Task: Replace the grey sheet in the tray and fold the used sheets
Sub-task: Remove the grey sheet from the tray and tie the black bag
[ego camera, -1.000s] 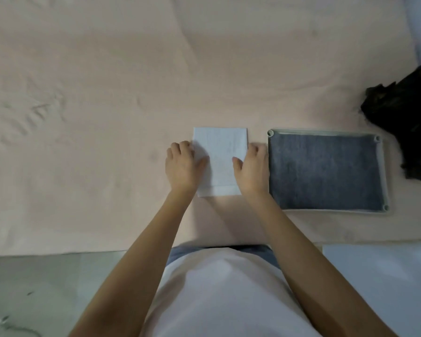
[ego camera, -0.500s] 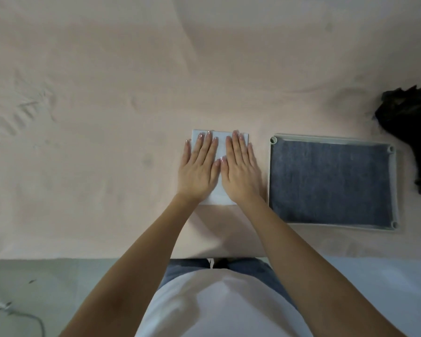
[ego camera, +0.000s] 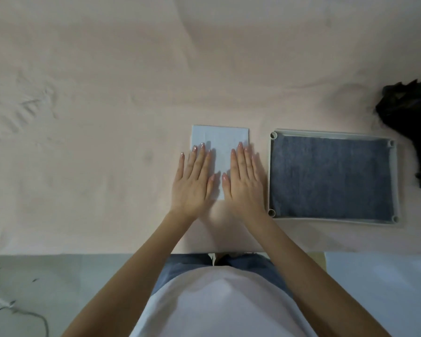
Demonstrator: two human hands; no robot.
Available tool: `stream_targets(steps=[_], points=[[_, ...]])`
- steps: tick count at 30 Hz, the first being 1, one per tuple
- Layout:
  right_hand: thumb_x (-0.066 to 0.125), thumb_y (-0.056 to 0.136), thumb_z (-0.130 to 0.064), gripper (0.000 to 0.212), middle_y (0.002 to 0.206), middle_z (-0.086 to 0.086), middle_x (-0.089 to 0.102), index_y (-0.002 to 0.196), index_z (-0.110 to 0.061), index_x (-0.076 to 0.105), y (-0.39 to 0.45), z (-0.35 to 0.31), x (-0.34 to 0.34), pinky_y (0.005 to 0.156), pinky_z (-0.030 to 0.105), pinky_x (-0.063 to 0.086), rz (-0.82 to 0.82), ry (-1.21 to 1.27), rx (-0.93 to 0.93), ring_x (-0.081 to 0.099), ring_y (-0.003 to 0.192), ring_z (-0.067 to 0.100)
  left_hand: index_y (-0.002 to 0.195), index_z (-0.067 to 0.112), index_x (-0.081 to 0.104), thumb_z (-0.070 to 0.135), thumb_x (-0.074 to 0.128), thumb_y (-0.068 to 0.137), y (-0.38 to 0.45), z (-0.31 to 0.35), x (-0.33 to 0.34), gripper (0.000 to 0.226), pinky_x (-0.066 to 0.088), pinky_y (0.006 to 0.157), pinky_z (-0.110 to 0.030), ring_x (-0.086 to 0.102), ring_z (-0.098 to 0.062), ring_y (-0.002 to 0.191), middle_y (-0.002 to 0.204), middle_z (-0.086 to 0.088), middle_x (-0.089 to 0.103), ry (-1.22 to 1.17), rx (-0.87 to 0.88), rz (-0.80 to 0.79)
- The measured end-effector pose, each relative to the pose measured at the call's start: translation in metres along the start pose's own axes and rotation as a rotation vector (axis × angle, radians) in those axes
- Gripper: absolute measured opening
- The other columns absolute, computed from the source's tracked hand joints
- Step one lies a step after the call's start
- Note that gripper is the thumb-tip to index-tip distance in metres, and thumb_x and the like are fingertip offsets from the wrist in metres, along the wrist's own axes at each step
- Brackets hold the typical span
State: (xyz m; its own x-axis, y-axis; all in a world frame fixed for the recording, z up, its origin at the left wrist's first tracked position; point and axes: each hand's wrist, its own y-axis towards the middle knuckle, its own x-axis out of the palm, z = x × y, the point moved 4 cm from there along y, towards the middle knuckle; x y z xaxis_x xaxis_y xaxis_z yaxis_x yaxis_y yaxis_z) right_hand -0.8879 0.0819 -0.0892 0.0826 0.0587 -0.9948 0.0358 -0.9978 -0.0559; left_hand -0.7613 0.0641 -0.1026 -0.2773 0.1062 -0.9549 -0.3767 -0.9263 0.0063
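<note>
Likely a home bedroom, pink bedsheet (ego camera: 107, 81) over soft surface, grey floor (ego camera: 58, 276), loose cable (ego camera: 22, 312)

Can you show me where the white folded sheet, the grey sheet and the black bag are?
White folded sheet (ego camera: 220, 139), head view, bare upper part above the fingers.
Grey sheet (ego camera: 331, 176), head view, its middle, inside the tray.
Crumpled black bag (ego camera: 413, 113), head view, left part.

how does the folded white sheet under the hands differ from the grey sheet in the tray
The folded white sheet is pale and smaller; the grey sheet is dark and larger. The white one lies on the pink cloth under the left hand and right hand; the grey one lies untouched in the tray. Both are flat rectangles.
</note>
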Motion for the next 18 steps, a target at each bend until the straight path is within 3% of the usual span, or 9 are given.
stream_targets(steps=[4, 14, 18], points=[[0.020, 0.101, -0.032, 0.058, 0.153, 0.024, 0.017, 0.145, 0.005, 0.022, -0.014, -0.002, 0.012, 0.115, 0.047, 0.024, -0.114, 0.040, 0.032, 0.015, 0.144, 0.033, 0.145, 0.001, 0.028, 0.031, 0.027, 0.098, -0.013, 0.005, 0.010, 0.056, 0.014, 0.117, -0.045, 0.022, -0.029, 0.143, 0.153, -0.015, 0.025, -0.012, -0.049, -0.022], [0.013, 0.101, -0.036, 0.061, 0.157, 0.020, -0.002, 0.148, 0.001, 0.004, -0.015, 0.000, 0.018, 0.119, 0.044, 0.008, -0.171, 0.055, 0.021, -0.004, 0.146, 0.030, 0.145, 0.001, 0.027, 0.031, 0.026, 0.098, -0.013, 0.005, 0.012, 0.056, 0.014, 0.117, -0.048, 0.018, -0.028, 0.144, 0.154, -0.015, 0.023, -0.022, -0.058, -0.051], [0.024, 0.101, -0.033, 0.056, 0.156, 0.017, 0.015, 0.147, -0.001, 0.019, -0.021, 0.004, -0.003, 0.119, 0.044, 0.011, -0.038, 0.076, 0.006, 0.010, 0.145, 0.028, 0.147, 0.007, 0.026, 0.036, 0.018, 0.099, -0.014, 0.011, 0.002, 0.057, 0.004, 0.119, -0.043, 0.016, -0.026, 0.144, 0.154, -0.012, 0.024, 0.007, -0.062, -0.025]])
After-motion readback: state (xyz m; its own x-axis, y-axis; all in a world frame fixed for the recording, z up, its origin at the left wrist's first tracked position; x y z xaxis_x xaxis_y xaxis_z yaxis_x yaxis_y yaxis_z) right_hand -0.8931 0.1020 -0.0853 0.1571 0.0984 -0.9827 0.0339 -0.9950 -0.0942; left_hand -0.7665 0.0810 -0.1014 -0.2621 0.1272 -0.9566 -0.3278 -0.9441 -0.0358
